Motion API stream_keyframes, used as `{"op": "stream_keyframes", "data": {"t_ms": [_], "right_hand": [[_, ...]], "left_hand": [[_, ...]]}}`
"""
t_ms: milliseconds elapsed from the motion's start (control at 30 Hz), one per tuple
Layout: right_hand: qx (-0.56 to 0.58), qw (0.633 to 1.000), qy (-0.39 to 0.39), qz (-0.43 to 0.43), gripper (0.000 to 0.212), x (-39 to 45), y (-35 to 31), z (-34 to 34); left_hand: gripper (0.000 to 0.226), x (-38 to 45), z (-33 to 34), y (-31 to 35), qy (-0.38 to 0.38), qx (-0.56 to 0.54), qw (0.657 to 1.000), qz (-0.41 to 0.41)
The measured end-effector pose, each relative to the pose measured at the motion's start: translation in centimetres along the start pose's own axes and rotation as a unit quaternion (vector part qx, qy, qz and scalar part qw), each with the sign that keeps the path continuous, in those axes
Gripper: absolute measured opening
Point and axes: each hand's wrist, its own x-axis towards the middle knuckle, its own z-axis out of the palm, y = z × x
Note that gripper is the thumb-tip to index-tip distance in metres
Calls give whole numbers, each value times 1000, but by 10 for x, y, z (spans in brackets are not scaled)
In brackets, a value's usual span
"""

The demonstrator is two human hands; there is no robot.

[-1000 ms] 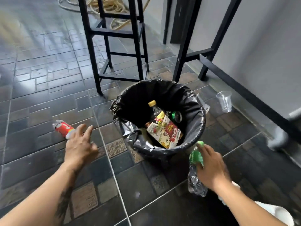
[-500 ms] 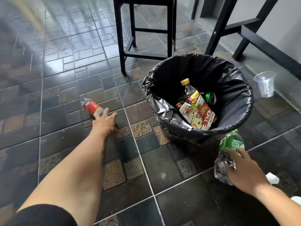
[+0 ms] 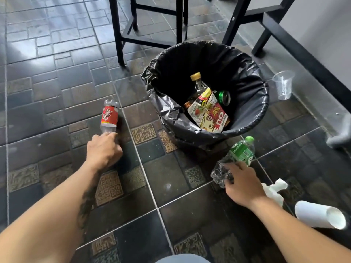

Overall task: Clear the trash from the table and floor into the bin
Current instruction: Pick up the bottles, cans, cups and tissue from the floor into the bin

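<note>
A bin lined with a black bag stands on the tiled floor; inside lie a yellow-capped bottle, a green can and a printed carton. Left of it a red-labelled plastic bottle lies on the floor, and my left hand is closed round its neck end. In front of the bin lies a crushed clear bottle with a green label; my right hand grips its lower end.
A clear plastic cup lies by the wall at right. Crumpled white paper and a white paper cup lie on the floor beside my right arm. Black stool legs and a table frame stand behind the bin.
My left hand has reached the red-labelled bottle and closed on its neck. My right hand has settled onto the green-labelled bottle. The view has moved closer to the floor.
</note>
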Motion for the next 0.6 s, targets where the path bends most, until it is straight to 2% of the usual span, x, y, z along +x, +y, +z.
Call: {"op": "stream_keyframes", "data": {"t_ms": [67, 167, 233, 300, 367, 467, 600], "right_hand": [[-3, 1000, 7, 8, 51, 2, -1, -4], [40, 998, 40, 35, 57, 9, 0, -8], [77, 994, 46, 63, 63, 16, -4, -7], [99, 991, 30, 86, 68, 22, -8, -4], [128, 986, 5, 106, 74, 24, -13, 0], [147, 982, -18, 117, 78, 24, -23, 7], [172, 980, 3, 100, 69, 16, -31, 12]], "left_hand": [[39, -8, 5, 0, 68, -36, 997, 6], [45, -12, 12, -2, 159, -96, 982, -35], [59, -7, 12, -1, 130, -120, 982, -59], [73, 3, 12, 1, 33, -157, 985, -59], [80, 6, 14, 4, -46, -151, 987, -26], [77, -5, 21, 13, -41, -72, 995, 51], [74, -36, 37, 25, 5, -75, 995, 68]]}}
